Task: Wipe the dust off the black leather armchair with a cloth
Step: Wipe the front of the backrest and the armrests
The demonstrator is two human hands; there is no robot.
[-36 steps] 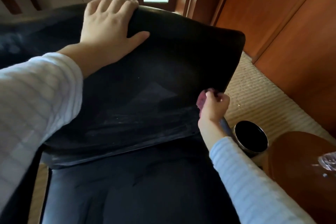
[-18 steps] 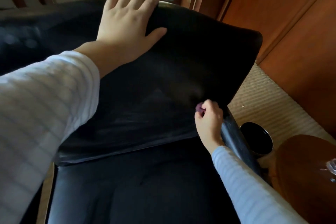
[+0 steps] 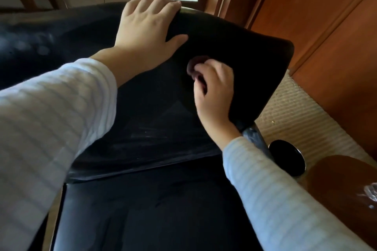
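Wiping is in hand: the right hand [image 3: 216,91], fingers curled round a bunched reddish cloth [image 3: 193,65], presses it on the backrest of the black leather armchair [image 3: 255,63], the left hand [image 3: 146,32] rests open-palmed on its top edge, and the next strokes should probably go to the pale dust streaks [image 3: 142,130] lower down.

The person wears a long-sleeved top of thin, pale fabric crossed by narrow horizontal bands. The left sleeve [image 3: 51,124], close to the camera and blurred, looks whitish with faint lilac-grey stripes and hangs wide and loose around the arm. Its plain edge stops partway along the forearm, leaving the wrist bare. The right sleeve [image 3: 275,189] reads light blue-grey with whiter stripes, the bands sharper here, and sits closer to the arm, ending just behind the wrist. The left hand [image 3: 146,32] and right hand [image 3: 216,91] are bare, fingers [image 3: 155,6] uncovered.
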